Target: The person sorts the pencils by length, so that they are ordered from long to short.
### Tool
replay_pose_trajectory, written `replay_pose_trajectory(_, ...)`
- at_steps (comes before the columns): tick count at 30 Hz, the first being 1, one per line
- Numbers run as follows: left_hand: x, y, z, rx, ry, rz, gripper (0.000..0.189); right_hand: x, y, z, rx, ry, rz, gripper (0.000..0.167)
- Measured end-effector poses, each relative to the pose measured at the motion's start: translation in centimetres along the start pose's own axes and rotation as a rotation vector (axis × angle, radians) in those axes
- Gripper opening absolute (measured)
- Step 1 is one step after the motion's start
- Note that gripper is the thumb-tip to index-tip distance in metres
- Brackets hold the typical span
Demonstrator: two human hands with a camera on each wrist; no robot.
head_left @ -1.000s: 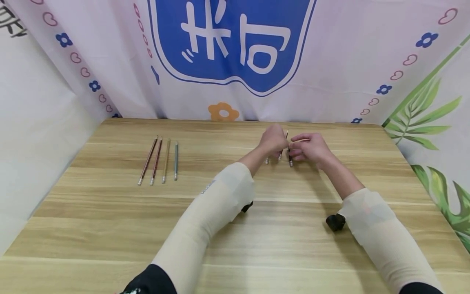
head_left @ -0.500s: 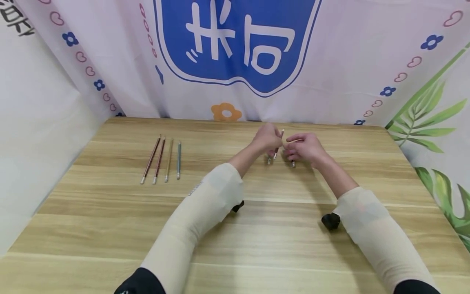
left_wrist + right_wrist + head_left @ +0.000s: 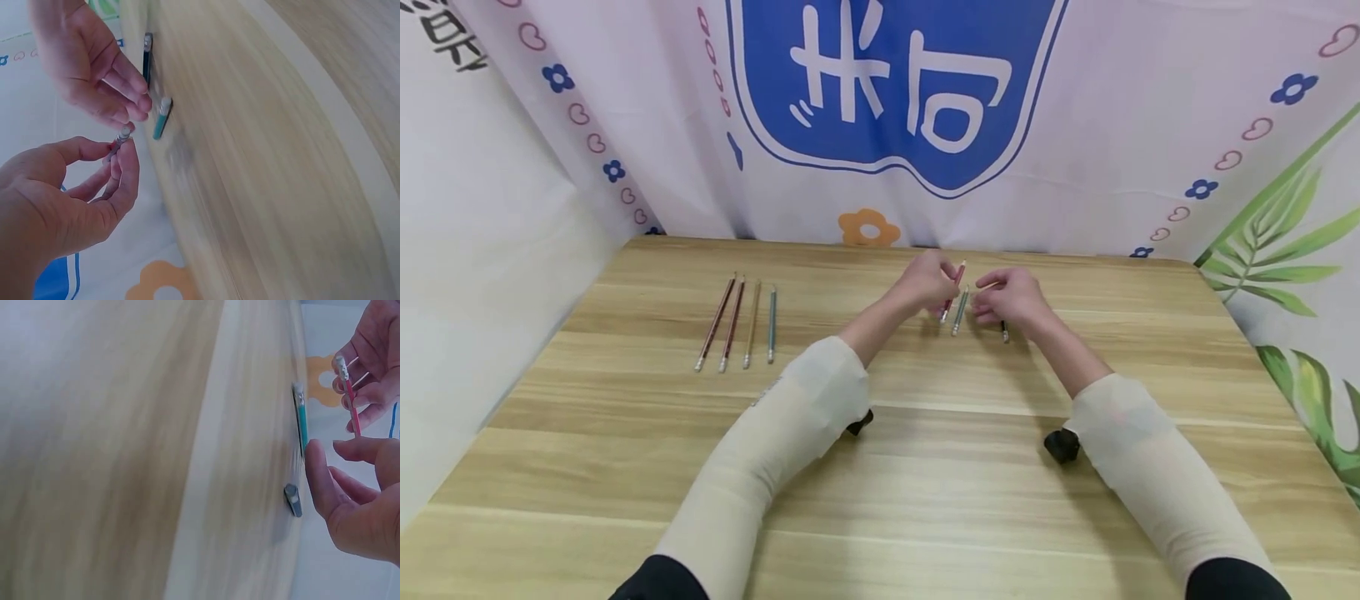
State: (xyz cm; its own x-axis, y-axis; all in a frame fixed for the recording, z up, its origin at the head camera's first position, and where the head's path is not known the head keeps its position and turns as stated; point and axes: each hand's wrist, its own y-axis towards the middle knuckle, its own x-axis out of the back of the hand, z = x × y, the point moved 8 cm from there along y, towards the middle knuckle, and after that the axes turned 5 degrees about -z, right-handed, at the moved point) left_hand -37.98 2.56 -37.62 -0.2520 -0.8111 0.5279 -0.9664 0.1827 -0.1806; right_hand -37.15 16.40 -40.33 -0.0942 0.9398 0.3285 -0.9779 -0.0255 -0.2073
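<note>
My left hand (image 3: pixel 928 283) pinches a red pencil (image 3: pixel 350 397) between thumb and fingers, its white eraser end toward me. Close by on the table lies a teal pencil (image 3: pixel 961 311), between my two hands in the head view. My right hand (image 3: pixel 1013 297) is just right of it, thumb and fingers parted and loosely bent, with nothing between them in the right wrist view. Beneath that hand lies a dark pencil (image 3: pixel 1004 332), mostly hidden in the head view; its eraser end shows.
On the left of the wooden table (image 3: pixel 880 467), a spaced row holds two dark red pencils (image 3: pixel 716 323) (image 3: pixel 732 323), a tan pencil (image 3: pixel 752 323) and a blue-green pencil (image 3: pixel 772 325). A printed cloth (image 3: pixel 790 192) hangs along the table's back edge.
My left hand has drawn left with the red pencil, away from the right hand. The teal pencil, mostly covered before, now shows. The row of pencils lies as it did.
</note>
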Motion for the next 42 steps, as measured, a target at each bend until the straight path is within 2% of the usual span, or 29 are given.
replay_pose_trajectory(6,1.1,-0.3,0.9,0.002,-0.03,0.02,0.023,-0.5,0.5,0.0,-0.023,-0.024,-0.028,0.039)
replay_pose_trajectory(14,2.6,-0.7,1.8,0.004,-0.053,0.007,0.02,-0.9,1.2,0.0,-0.027,-0.082,-0.059,0.04)
replay_pose_trajectory(25,5.2,-1.6,3.5,0.017,-0.05,0.017,0.031,-1.3,1.7,0.2,0.009,-0.17,-0.087,0.043)
replay_pose_trajectory(33,7.2,-2.2,4.9,0.01,-0.056,-0.012,0.032,-1.5,2.1,0.4,0.036,-0.23,-0.106,0.045)
replay_pose_trajectory(42,8.3,-2.5,6.3,0.011,-0.047,-0.009,0.033,-1.8,2.0,0.7,0.06,-0.311,-0.087,0.045)
